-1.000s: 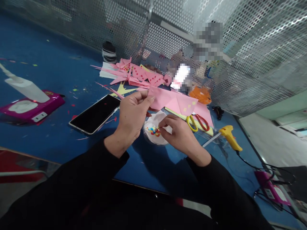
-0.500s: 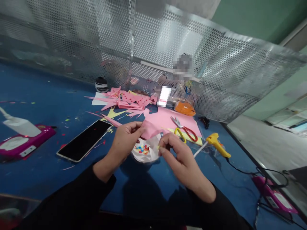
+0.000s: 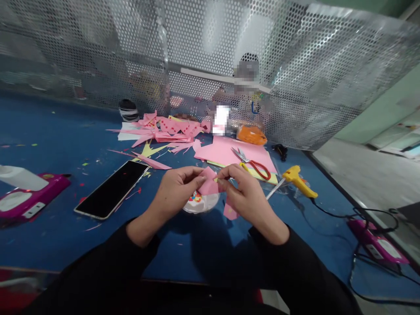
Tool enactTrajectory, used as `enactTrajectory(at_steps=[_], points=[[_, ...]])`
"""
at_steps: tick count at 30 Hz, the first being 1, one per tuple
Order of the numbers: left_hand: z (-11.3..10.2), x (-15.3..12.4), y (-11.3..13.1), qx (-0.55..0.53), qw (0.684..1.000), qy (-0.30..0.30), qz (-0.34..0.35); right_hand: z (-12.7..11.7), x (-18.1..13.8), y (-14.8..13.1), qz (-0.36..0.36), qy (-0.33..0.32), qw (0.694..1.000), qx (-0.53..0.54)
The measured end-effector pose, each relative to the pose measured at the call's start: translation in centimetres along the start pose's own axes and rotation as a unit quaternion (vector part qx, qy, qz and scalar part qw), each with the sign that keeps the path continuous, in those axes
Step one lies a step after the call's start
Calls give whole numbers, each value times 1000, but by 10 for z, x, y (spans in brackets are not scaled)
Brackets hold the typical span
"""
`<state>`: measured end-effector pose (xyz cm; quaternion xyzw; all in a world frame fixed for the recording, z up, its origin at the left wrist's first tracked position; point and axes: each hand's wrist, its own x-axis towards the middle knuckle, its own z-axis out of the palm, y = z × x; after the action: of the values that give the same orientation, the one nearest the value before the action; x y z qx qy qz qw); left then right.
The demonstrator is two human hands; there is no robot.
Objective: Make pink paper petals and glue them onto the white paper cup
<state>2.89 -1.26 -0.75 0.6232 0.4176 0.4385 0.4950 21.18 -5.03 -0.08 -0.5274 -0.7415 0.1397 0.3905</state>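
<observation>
My left hand [image 3: 180,188] is closed, pinching a pink paper strip [image 3: 209,181] between thumb and fingers. My right hand [image 3: 247,192] is also closed, with a tiny yellow paper bit [image 3: 215,179] at its fingertips against the pink paper. One end of the strip hangs below the right hand and carries a small yellowish spot. Under both hands sits a round, shallow dish [image 3: 205,205] lined with white, partly hidden by the strip. Small red, yellow and blue bits [image 3: 196,197] lie in it.
Scissors [image 3: 251,162] rest on pink sheets [image 3: 236,151] behind my hands. A yellow glue gun [image 3: 299,181] with a cable lies right. A phone [image 3: 113,189] and a magenta power strip [image 3: 36,194] are left. Pink cut-outs [image 3: 177,129] lie before a perforated metal screen [image 3: 210,48].
The pink strip has come down over the dish, covering more of it, and its end now shows below my right hand. My right fingertips have moved up against the paper. The view has shifted slightly.
</observation>
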Motion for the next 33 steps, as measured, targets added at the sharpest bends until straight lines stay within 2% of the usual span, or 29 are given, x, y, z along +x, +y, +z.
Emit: enactTrajectory(at_steps=[6,11,15,21,27,30,33], points=[[1,0,-3,1,1000,-11,12,-1,1,-1,-28,-9,1000,9],[1,-1,-2,2,1000,-12,14,-1,3,3,9,-50,995,84],[2,-2,-1,3,1000,-14,-7,0,3,6,56,-39,991,113],[2,-2,0,-29,1000,4,3,0,4,6,67,-3,992,103],[2,-4,0,-19,999,-38,1,0,3,5,43,0,997,63],[2,-4,0,-13,1000,-21,-10,1,2,5,12,3,999,51],[3,-3,0,-4,1000,-8,-4,3,1,4,-50,15,999,0]])
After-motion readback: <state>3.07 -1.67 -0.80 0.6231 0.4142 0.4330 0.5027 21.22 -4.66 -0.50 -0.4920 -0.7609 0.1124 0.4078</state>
